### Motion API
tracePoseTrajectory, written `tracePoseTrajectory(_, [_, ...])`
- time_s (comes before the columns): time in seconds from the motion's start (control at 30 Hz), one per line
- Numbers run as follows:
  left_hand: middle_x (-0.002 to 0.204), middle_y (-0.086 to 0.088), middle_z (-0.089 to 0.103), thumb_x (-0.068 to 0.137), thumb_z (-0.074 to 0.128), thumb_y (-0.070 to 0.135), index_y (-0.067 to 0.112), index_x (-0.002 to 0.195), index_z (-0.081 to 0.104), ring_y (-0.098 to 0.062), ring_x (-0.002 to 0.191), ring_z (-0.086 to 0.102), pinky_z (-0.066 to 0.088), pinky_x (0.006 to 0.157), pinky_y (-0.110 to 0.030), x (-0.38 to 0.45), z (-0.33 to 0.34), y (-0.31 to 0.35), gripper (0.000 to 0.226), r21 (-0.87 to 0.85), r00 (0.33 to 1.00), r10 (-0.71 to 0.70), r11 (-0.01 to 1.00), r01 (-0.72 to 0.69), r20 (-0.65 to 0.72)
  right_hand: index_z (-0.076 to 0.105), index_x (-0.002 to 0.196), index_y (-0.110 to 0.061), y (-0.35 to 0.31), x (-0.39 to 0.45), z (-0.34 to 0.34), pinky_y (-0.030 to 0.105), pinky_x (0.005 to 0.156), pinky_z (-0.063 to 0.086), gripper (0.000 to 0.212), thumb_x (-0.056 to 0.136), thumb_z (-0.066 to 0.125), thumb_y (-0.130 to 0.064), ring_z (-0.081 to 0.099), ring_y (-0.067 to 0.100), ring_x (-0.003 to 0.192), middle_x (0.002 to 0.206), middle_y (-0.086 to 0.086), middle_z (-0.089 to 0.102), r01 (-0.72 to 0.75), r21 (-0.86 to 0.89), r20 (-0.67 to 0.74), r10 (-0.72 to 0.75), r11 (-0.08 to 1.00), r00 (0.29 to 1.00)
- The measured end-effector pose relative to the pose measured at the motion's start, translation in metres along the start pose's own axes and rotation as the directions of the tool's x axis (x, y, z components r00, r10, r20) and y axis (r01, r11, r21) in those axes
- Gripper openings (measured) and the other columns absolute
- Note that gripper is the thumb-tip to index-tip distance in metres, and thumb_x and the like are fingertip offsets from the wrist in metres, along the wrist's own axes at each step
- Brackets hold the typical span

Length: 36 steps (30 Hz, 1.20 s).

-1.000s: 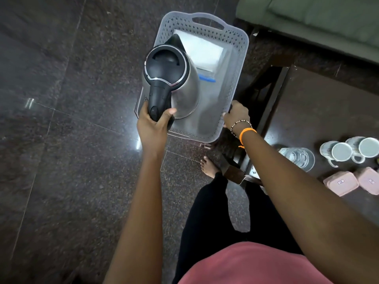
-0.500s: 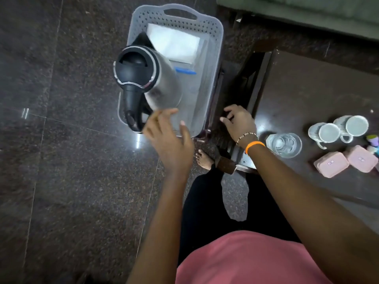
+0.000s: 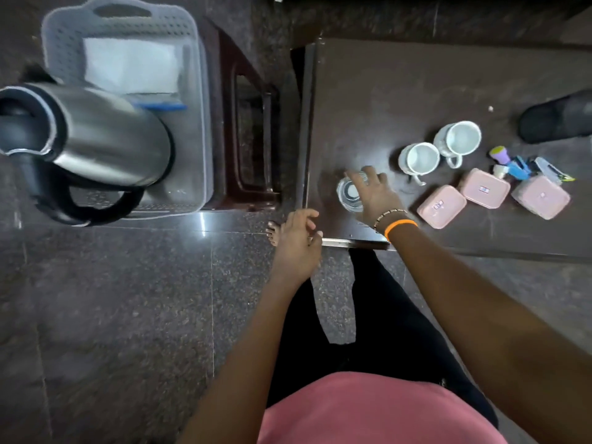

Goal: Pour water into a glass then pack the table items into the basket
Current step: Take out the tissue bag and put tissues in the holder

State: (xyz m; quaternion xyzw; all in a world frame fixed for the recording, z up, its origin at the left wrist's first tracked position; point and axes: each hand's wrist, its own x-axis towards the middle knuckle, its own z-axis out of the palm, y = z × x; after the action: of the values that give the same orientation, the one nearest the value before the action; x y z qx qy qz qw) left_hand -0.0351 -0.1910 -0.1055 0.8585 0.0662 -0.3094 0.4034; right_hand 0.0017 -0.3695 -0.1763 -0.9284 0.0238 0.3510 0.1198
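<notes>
A steel kettle (image 3: 105, 139) with a black handle stands in the grey plastic basket (image 3: 192, 43) at the left, beside a white folded cloth (image 3: 131, 64). On the dark table (image 3: 416, 84) a glass of water (image 3: 347, 193) stands near the left edge. My right hand (image 3: 373, 193) hovers over the glass with fingers spread, touching or just above its rim. My left hand (image 3: 298, 241) hangs empty by the table's near corner, fingers loosely curled. Two white mugs (image 3: 419, 158) and three pink lidded boxes (image 3: 442, 205) lie further right.
The basket sits on a dark wooden stool (image 3: 243, 123) left of the table. Small coloured items (image 3: 515, 165) lie by the pink boxes. A black object (image 3: 560, 116) rests at the table's right edge. Polished stone floor (image 3: 112, 315) spreads below; my bare foot (image 3: 275, 232) stands near the table corner.
My left hand let go of the kettle, now standing in the basket, and drew back to the table corner. My right hand left the basket rim and moved over the glass.
</notes>
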Motion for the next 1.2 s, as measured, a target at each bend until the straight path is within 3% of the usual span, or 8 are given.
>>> tracePoseTrajectory(0.13, [0.092,-0.004,0.052,0.083,0.055,0.001,0.011,0.113,0.054,-0.026,0.091,0.056,0.048,0.09,-0.041,0.005,0.017,0.023,0.032,-0.084,0.997,-0.035,0.996,0.029,-0.071,0.031,0.14,-0.027,0.011,0.001,-0.01,0.047,0.093,0.05,0.086,0.066,0.074,-0.014,0.04,0.037,0.119,0.139,0.012,0.033,0.019,0.122,-0.023,-0.016,0.992,1.0])
tracePoseTrajectory(0.27, [0.093,-0.003,0.054,0.084,0.053,0.002,0.018,0.112,0.053,-0.014,0.081,0.053,0.047,0.083,-0.033,0.019,0.039,0.055,0.032,-0.182,0.989,-0.057,0.983,0.032,-0.135,0.031,0.139,-0.028,0.036,-0.001,-0.036,0.044,0.101,0.044,0.091,0.059,0.075,-0.02,0.041,0.033,0.123,0.137,0.009,0.037,0.053,0.23,-0.123,-0.025,0.972,0.992])
tracePoseTrajectory(0.4, [0.091,0.0,0.054,0.085,0.054,0.005,0.019,0.111,0.053,-0.007,0.076,0.052,0.045,0.081,-0.026,0.039,0.069,0.09,0.03,-0.182,0.984,-0.044,0.983,0.012,-0.17,0.031,0.139,-0.028,0.071,0.0,-0.08,0.041,0.098,0.045,0.091,0.058,0.073,-0.022,0.044,0.033,0.119,0.134,0.008,0.042,0.059,0.267,-0.261,0.013,0.962,0.965])
tracePoseTrajectory(0.63, [0.084,0.009,0.054,0.082,0.052,0.002,0.022,0.103,0.056,0.002,0.071,0.051,0.038,0.067,-0.002,0.069,0.12,0.149,0.029,-0.171,0.981,0.092,0.978,-0.121,-0.168,0.033,0.141,-0.025,0.152,0.01,-0.133,0.04,0.099,0.043,0.088,0.062,0.073,-0.017,0.043,0.038,0.12,0.136,0.014,0.038,-0.06,0.389,-0.365,0.214,0.919,0.906])
tracePoseTrajectory(0.93, [0.091,0.003,0.058,0.081,0.051,0.002,0.021,0.102,0.056,0.003,0.072,0.053,0.037,0.063,-0.001,0.095,0.151,0.173,0.029,-0.1,0.989,0.094,0.989,-0.105,-0.111,0.029,0.142,-0.024,0.229,0.045,-0.132,0.042,0.098,0.045,0.09,0.066,0.074,-0.012,0.039,0.038,0.126,0.144,0.014,0.032,-0.261,0.472,-0.296,0.43,0.842,0.853])
tracePoseTrajectory(1.03, [0.09,0.004,0.058,0.082,0.053,0.004,0.023,0.102,0.056,0.005,0.071,0.054,0.038,0.066,-0.004,0.1,0.151,0.171,0.028,-0.103,0.994,0.07,0.991,-0.079,-0.088,0.027,0.143,-0.024,0.236,0.055,-0.125,0.044,0.098,0.045,0.09,0.067,0.075,-0.011,0.035,0.038,0.131,0.148,0.013,0.028,-0.295,0.454,-0.236,0.433,0.84,0.87])
tracePoseTrajectory(1.2, [0.09,0.005,0.058,0.084,0.051,0.004,0.021,0.106,0.055,-0.008,0.082,0.054,0.043,0.074,-0.016,0.105,0.15,0.166,0.029,-0.075,0.996,0.046,0.996,-0.052,-0.083,0.026,0.144,-0.025,0.242,0.065,-0.118,0.047,0.099,0.046,0.09,0.069,0.075,-0.013,0.032,0.037,0.134,0.15,0.013,0.026,-0.309,0.439,-0.169,0.415,0.844,0.894])
